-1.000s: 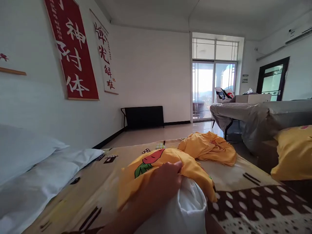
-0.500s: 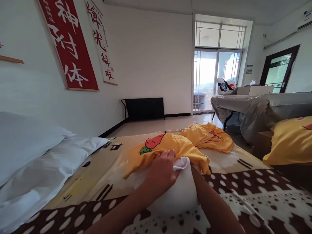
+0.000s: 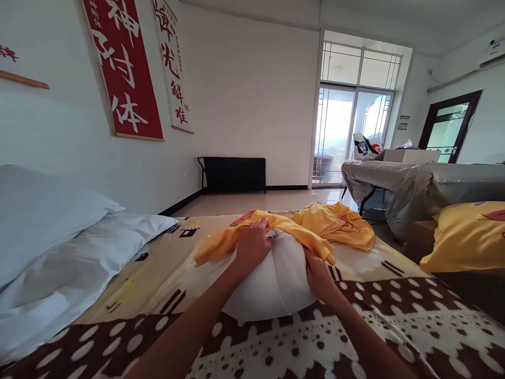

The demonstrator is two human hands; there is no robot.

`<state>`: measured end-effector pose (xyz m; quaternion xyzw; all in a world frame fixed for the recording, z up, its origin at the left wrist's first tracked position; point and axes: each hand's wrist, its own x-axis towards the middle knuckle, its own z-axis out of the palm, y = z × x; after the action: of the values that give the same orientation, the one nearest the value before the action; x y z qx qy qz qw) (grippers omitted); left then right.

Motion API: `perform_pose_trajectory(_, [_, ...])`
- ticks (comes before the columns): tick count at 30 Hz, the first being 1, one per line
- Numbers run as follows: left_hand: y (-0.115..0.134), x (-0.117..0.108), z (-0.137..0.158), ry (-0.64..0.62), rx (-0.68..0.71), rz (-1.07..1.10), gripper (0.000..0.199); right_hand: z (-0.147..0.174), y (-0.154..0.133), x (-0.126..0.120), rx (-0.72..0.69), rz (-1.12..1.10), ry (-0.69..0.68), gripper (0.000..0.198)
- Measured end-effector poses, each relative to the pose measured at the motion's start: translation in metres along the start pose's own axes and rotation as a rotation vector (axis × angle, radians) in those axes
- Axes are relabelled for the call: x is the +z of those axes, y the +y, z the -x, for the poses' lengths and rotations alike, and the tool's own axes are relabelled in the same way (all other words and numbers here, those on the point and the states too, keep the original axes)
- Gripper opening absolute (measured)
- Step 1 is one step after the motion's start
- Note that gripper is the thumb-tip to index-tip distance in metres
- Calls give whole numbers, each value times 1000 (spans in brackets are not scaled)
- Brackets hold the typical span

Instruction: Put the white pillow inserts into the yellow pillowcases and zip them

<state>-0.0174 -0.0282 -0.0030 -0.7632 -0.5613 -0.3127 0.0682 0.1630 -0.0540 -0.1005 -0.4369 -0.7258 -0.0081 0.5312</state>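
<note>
A plump white pillow [image 3: 272, 284] lies on the bed in front of me. Across its far end is a yellow pillowcase [image 3: 215, 247] with a red carrot print, bunched and partly over the pillow. My left hand [image 3: 254, 245] is closed at the top, its fingers curled over the case's edge where it meets the white cloth. Against the pillow's right side, my right hand [image 3: 320, 276] grips it, fingertips hidden beneath the yellow fabric. How far the pillow reaches inside the case is hidden.
A second crumpled yellow cloth [image 3: 335, 226] lies just beyond. White pillows [image 3: 82, 263] rest at the left against the wall. The patterned blanket [image 3: 394, 310] covers the bed. To the right are a yellow cushion [image 3: 465, 237] and a plastic-covered table [image 3: 426, 173].
My right hand, hidden behind the pillow and case before, now shows at the pillow's right side. The white pillow is more upright and fuller in view; the left hand has moved up slightly with the case.
</note>
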Motion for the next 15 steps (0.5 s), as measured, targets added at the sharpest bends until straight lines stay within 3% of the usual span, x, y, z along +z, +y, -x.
perform_pose_trajectory(5, [5, -20, -20, -24, -132, 221, 22, 5, -54, -25, -99, 324, 3, 45])
perform_pose_trajectory(10, [15, -24, -27, 20, -96, 312, 11, -22, -85, 9, -42, 472, 25, 72])
perform_pose_trajectory(15, [2, -30, -23, 56, -126, 163, 4, -35, -89, 44, -95, 392, -26, 75])
